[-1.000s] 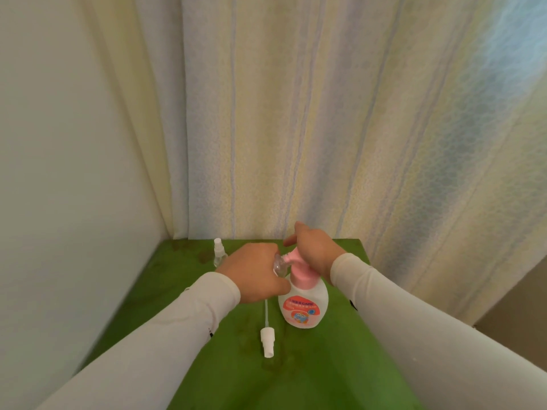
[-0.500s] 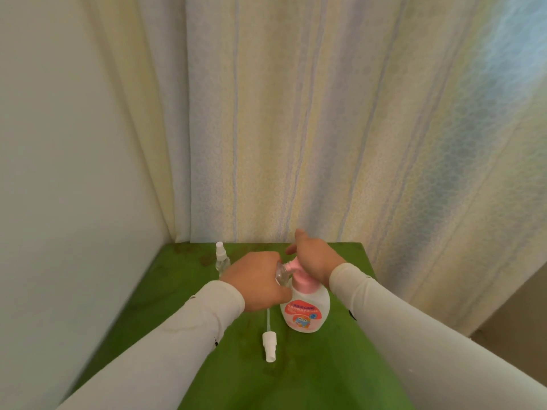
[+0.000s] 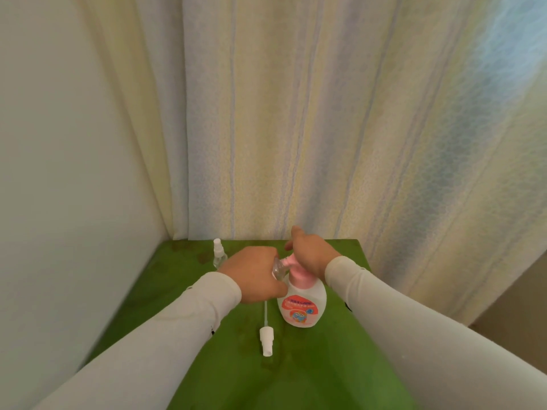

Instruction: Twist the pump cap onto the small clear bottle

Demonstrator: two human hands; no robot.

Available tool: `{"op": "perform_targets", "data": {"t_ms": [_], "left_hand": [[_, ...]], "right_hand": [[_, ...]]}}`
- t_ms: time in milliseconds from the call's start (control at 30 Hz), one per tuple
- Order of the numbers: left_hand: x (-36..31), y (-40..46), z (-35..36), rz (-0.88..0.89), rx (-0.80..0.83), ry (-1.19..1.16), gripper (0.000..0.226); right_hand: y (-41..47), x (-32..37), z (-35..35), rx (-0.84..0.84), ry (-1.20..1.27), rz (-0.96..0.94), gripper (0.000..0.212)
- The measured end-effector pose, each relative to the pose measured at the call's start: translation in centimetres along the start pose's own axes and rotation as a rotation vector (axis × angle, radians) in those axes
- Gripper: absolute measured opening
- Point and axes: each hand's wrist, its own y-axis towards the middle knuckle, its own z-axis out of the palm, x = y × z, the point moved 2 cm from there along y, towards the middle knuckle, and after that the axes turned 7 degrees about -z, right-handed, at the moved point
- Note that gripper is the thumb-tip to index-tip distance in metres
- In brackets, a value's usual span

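2 hands worked together at the pump bottle [image 3: 302,306], which stood upright on the green table [image 3: 325,374]. The left hand [image 3: 254,275] curled round a small clear bottle [image 3: 278,269], holding its open mouth against the pink nozzle, seemingly to catch the soap. The right hand [image 3: 310,255] lay on the pink pump head, fingers fairly straight, as if pressing down. A loose spray cap [image 3: 266,340] with its dip tube lay just beside the pump bottle, while 1 capped spray bottle [image 3: 219,255] stood near the curtain [image 3: 296,128].
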Motion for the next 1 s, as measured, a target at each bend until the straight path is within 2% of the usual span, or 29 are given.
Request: {"op": "perform_targets", "data": {"t_ms": [167, 267, 400, 600, 700, 800, 1000], "left_hand": [[-0.1, 0.2, -0.9, 0.011, -0.047, -0.023, 0.021], [-0.1, 0.1, -0.1, -0.001, -0.033, -0.035, 0.021], [-0.1, 0.0, 0.0, -0.01, 0.007, 0.02, 0.021], [-0.4, 0.1, -1.2, 0.003, -0.04, 0.02, 0.022], [-0.2, -0.1, 0.0, -0.022, -0.022, -0.008, 0.022], [-0.1, 0.0, 0.1, -0.031, 0.006, 0.028, 0.021], [-0.5, -0.2, -1.3, -0.018, -0.029, -0.009, 0.021]], "right_hand": [[0.2, 0.7, -0.6, -0.019, 0.075, 0.01, 0.049], [0.1, 0.2, 0.0, -0.009, 0.025, 0.001, 0.044], [0.0, 0.1, 0.1, 0.008, -0.019, 0.018, 0.053], [0.0, 1.0, -0.6, 0.017, -0.024, -0.029, 0.041], [-0.2, 0.3, 0.1, 0.013, -0.001, 0.024, 0.04], [-0.3, 0.2, 0.2, 0.019, -0.062, 0.011, 0.045], [-0.3, 1.4, -0.9, 0.042, 0.067, 0.028, 0.049]]}}
